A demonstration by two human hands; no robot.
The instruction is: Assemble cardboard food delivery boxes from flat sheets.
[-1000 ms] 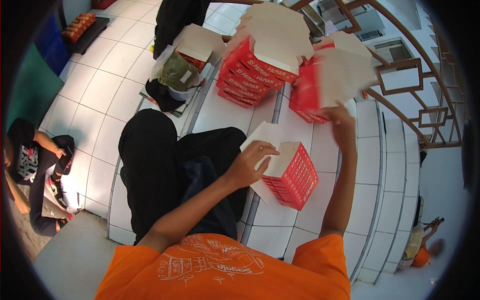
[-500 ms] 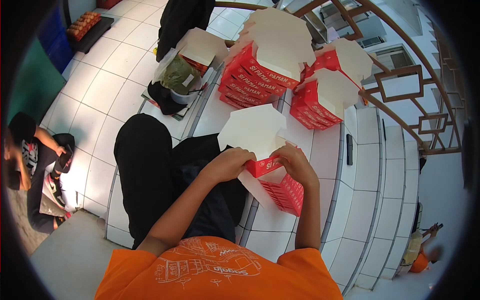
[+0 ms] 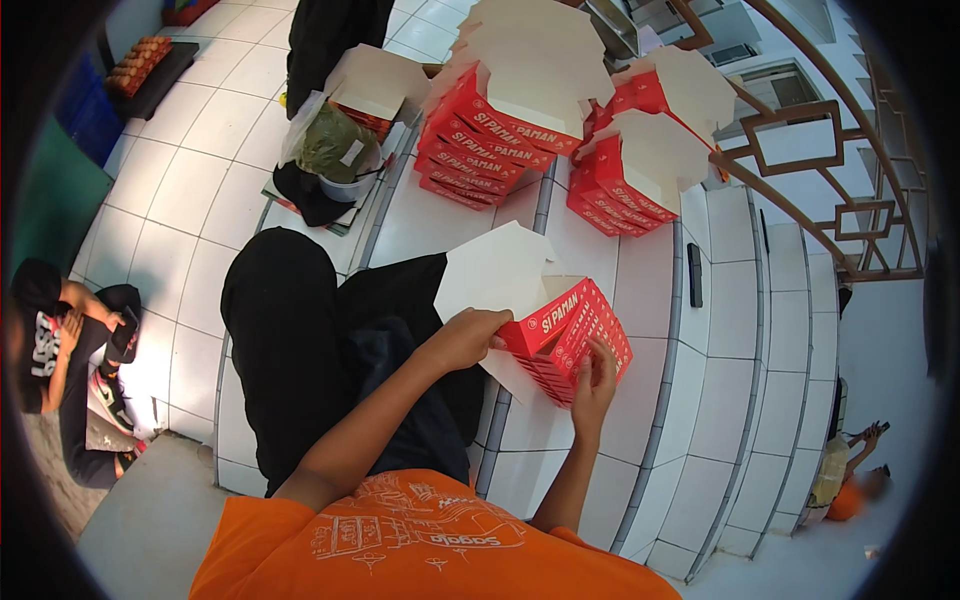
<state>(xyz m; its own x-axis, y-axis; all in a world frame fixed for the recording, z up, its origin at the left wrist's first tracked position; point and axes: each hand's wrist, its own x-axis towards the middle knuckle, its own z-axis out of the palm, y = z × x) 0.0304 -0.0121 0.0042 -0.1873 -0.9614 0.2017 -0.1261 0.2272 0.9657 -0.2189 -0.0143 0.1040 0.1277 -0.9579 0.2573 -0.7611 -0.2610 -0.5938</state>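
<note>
Before me is a red and white cardboard food box (image 3: 558, 312), its white lid (image 3: 495, 268) raised toward my left. It sits on a nested stack of like red boxes (image 3: 540, 375) on the tiled step. The thumb and fingers of my left hand (image 3: 468, 338) are closed on the near left corner of the top box. My right hand (image 3: 594, 385) rests against the patterned red side of the boxes, fingers stretched upward and a little apart. The inside of the top box is mostly hidden.
Beyond stand a tall stack of red boxes (image 3: 480, 150) and shorter stacks (image 3: 625, 185) with lids up. A plastic bag of green stuff (image 3: 340, 140) lies at far left. A black phone-like object (image 3: 695, 275) lies on the step at right. Another person (image 3: 75, 350) sits at left; a brown railing (image 3: 790, 190) curves behind.
My right hand has let go of the top box's front edge and moved down to its right side. The box's red front and side panels now stand up together. My left hand still grips its corner.
</note>
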